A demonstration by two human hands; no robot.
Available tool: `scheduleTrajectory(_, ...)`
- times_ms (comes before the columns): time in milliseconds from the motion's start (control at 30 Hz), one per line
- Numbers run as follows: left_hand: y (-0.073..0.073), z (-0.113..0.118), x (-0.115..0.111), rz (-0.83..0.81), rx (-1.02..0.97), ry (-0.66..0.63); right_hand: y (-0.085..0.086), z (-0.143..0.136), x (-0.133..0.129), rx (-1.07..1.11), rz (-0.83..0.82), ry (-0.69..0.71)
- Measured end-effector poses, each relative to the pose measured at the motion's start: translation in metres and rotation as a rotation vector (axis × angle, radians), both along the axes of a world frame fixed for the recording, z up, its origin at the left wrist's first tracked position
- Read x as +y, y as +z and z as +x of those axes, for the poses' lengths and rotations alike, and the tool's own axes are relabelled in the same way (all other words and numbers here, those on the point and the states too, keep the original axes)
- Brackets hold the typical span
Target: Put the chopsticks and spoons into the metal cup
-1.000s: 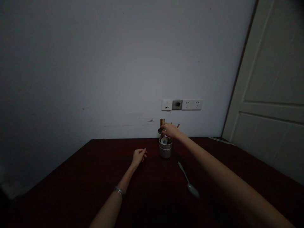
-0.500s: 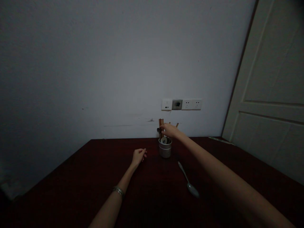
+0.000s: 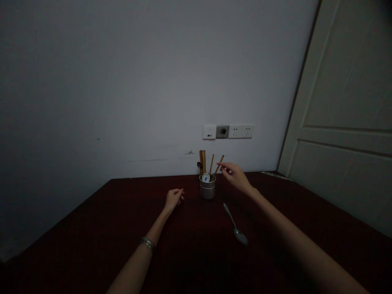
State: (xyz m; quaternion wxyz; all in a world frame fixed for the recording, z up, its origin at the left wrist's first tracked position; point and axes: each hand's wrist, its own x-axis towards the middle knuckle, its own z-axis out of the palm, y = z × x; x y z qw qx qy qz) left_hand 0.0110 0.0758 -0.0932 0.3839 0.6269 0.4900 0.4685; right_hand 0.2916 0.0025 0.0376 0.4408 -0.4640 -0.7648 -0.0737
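A silvery cylindrical holder (image 3: 207, 190) stands near the back of the table. Upright wooden chopsticks (image 3: 202, 161), a small dark metal spoon (image 3: 199, 165) and a white piece with a blue mark (image 3: 206, 177) stick out of it. My right hand (image 3: 234, 174) is at the holder's right, fingers a little apart. Its index fingertip crosses a chopstick (image 3: 221, 159) that leans right; whether they touch is unclear. My left hand (image 3: 174, 199) lies on the table left of the holder, loosely curled, with nothing visible in it. A large metal spoon (image 3: 235, 228) lies in front of the holder.
The dark red table (image 3: 101, 228) meets a pale wall (image 3: 153, 102) at its back edge. Sockets and a switch (image 3: 228, 132) sit on the wall above the holder. At the right is a panelled door (image 3: 343, 102); a thin strip (image 3: 275, 175) lies near it.
My right hand has moved right, off the upright chopsticks at the holder's left side, uncovering the holder's contents. My left hand stays on the table. The whole view has shifted slightly.
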Motion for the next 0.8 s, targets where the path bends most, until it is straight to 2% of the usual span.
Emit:
scheduleTrajectory(67,0.0,0.0,0.0,0.007,0.006,-0.01,-0.031,0.02,-0.014,0.07,-0.01,-0.056)
scheduleTrajectory(200,-0.001,-0.001,0.001,0.005,0.021,-0.021,-0.09,0.057,-0.033,0.004,-0.227,-0.241)
scheduleTrajectory(333,0.001,-0.002,0.001,0.019,0.038,-0.013,-0.129,0.078,-0.042,-0.069,-0.347,-0.278)
scheduleTrajectory(433,0.004,0.0,-0.003,0.029,0.029,-0.003,-0.14,0.081,-0.045,-0.115,-0.424,-0.308)
scheduleTrajectory(600,0.015,0.001,-0.013,0.039,-0.064,0.061,-0.136,0.075,-0.05,-0.187,-0.457,-0.353)
scheduleTrajectory(700,0.034,-0.003,-0.018,0.124,-0.089,0.128,-0.132,0.073,-0.051,-0.206,-0.446,-0.363)
scheduleTrajectory(800,0.065,-0.002,-0.028,0.262,-0.06,0.169,-0.132,0.073,-0.051,-0.214,-0.452,-0.374)
